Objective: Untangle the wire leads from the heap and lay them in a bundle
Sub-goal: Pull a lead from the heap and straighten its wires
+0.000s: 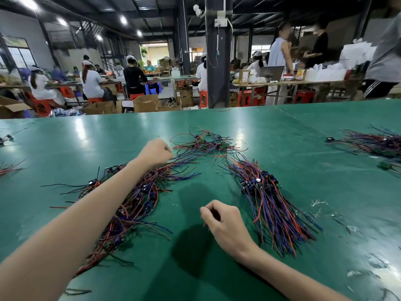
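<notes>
Partway, judged | bundle (pixel 263 192) laid right of centre on table (pixel 293 131) | heap (pixel 204 143) left tangled toward far edge | left hand (pixel 155 153) clenched on heap strands | right hand (pixel 223 222) curled, nothing seen held

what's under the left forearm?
The tangled heap of wire leads runs beneath the left forearm; red, blue and black strands stick out on both sides. The stretch directly under the arm, and the green table there, is covered.

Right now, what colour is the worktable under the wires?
The worktable is green; the head view shows it.
</notes>
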A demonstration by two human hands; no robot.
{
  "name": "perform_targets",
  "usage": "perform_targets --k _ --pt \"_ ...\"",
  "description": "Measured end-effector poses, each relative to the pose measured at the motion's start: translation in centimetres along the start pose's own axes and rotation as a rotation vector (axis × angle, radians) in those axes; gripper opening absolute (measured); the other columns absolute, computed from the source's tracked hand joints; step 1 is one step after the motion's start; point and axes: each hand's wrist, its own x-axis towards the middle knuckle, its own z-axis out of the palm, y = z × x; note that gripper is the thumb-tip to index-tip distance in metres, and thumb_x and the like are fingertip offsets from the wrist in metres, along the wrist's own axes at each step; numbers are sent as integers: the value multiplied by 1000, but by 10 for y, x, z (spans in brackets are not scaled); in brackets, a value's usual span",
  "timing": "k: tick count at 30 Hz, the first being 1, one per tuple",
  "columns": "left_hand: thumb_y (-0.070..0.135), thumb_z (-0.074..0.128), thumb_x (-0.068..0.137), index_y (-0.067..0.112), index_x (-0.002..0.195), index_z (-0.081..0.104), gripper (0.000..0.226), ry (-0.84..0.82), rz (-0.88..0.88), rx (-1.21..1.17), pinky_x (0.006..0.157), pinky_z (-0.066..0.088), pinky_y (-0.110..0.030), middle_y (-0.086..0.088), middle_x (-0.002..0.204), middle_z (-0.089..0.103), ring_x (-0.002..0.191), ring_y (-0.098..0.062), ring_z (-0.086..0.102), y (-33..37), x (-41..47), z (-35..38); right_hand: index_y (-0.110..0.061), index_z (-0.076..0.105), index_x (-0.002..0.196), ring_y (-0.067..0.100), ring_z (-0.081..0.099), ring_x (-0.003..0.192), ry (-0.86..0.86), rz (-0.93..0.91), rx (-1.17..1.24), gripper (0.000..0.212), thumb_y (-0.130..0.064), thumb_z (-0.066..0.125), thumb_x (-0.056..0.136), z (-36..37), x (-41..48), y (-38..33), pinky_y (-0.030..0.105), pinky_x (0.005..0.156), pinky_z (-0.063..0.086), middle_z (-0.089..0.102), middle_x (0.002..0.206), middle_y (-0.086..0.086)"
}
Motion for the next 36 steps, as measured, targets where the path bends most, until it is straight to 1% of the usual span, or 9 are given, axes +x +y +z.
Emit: perform_targets --k 3,6,10,13,18,20,23,29,36 --pt "6 51 86 14 73 53 16 -67 -70 198 64 45 -29 -7 76 50 67 -20 47 -37 -14 0 -5 61 70 12 48 54 1 7 8 28 -20 56 94 -1 0 -1 33 57 42 63 64 8" --pt "9 53 85 16 74 55 13 -101 -104 281 68 46 -28 -9 78 56 71 -23 53 -57 -27 2 -5 59 71 13 49 55 -13 17 -7 28 -19 54 94 1 -1 -2 36 59 43 63 65 8" --pt "23 59 89 13 72 63 20 -100 -71 272 75 51 -31 -9 80 65 82 -27 65 -65 -36 8 -10 50 74 6 38 51 -34 32 -41 23 -17 50 96 0 0 -1 20 52 31 49 60 -4" --pt "25 65 87 9 76 73 21 -35 -49 264 76 54 -35 -10 86 72 82 -25 65 -65 -39 10 -8 48 77 6 35 51 -15 62 -13 21 -16 48 97 -1 1 1 19 50 30 45 62 -4" --pt "21 62 91 12 84 74 17 149 -88 203 74 53 -35 -7 89 71 83 -25 63 -60 -42 3 -10 51 78 10 42 57 -8 66 33 18 -17 54 94 0 0 2 23 56 36 50 64 -5" --pt "20 59 92 10 87 74 18 210 -109 145 70 50 -33 -9 88 71 79 -26 63 -61 -42 -3 -13 53 81 7 46 61 -1 48 24 11 -9 61 88 1 0 1 16 59 38 54 69 -6" --pt "20 61 91 10 87 75 17 260 -109 107 72 51 -33 -8 86 72 77 -26 63 -61 -42 -11 -16 51 81 10 48 66 -8 27 40 28 11 55 77 -1 -1 -1 16 63 41 56 75 0" --pt "16 74 80 11 72 74 9 125 -150 -116 58 47 -25 -8 71 71 59 -17 58 -58 -42 -20 -16 50 81 10 43 64 -8 -9 35 36 19 47 71 -3 -1 0 22 63 39 50 73 -2" --pt "5 61 88 10 89 67 8 22 -81 -5 76 49 -30 -7 91 66 82 -22 61 -61 -46 -14 -19 50 79 5 44 64 1 -12 24 34 15 55 76 -3 -1 0 15 63 39 52 73 -3"
